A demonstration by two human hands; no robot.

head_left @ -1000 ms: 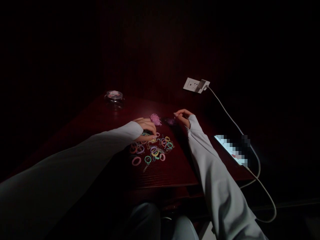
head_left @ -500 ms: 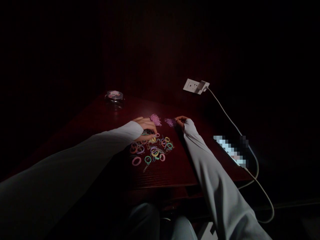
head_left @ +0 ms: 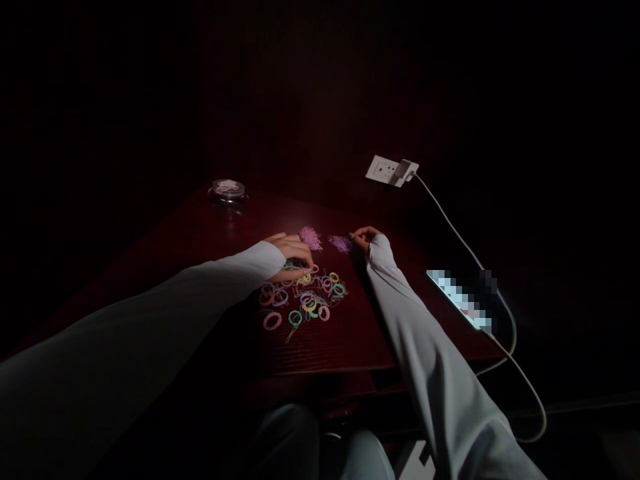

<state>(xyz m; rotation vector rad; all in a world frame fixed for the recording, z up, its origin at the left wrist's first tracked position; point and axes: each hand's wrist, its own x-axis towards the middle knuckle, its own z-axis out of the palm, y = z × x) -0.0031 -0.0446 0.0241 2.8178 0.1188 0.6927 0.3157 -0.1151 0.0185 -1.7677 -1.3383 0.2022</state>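
My left hand (head_left: 295, 253) rests over the far side of a mixed pile of coloured hair ties (head_left: 309, 303) and thin dark loops. Its thumb and fingertips come together at the pile; whatever they hold is too small to make out. Just beyond those fingers lies a heap of pink thin elastic bands (head_left: 311, 238). A purple heap of thin elastic bands (head_left: 341, 244) sits to its right. Beside the purple heap, my right hand (head_left: 367, 240) is closed in a pinch, and I cannot make out anything between the fingertips.
A clear round jar (head_left: 228, 199) with a patterned lid stands at the back left of the dark red table (head_left: 320, 357). On the right lies a lit phone (head_left: 457, 298), its white cable (head_left: 450, 223) running to a wall socket (head_left: 384, 171).
My right hand has shifted slightly, its fingertips lifting a little at the purple heap. The left hand stays in place over the pile.
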